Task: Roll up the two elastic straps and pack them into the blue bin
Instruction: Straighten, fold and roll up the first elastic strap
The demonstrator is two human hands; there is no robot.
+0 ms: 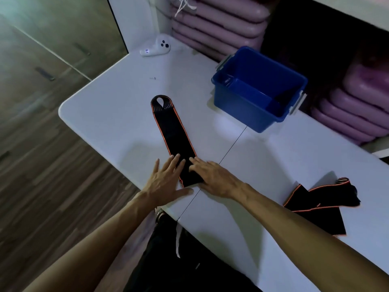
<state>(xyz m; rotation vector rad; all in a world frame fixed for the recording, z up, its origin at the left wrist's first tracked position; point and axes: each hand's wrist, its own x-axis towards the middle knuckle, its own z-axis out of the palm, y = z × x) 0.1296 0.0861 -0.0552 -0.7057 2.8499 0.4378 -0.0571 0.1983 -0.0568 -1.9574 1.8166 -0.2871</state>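
Observation:
A black elastic strap (174, 131) with orange edging lies flat and stretched out on the white table (117, 114), its looped end pointing away from me. My left hand (166, 182) rests flat on the strap's near end with fingers straight. My right hand (212, 178) presses flat beside it on the same end. A second black and orange strap (315, 203) lies crumpled on the table to the right, partly under my right forearm. The blue bin (233, 102) stands open at the back right; something dark lies in its far corner.
A white game controller (155, 48) lies at the table's far corner. Stacked purple pads (219, 24) fill the shelves behind the bin and to the right. A seam (231, 144) runs across the table. Wooden floor lies to the left.

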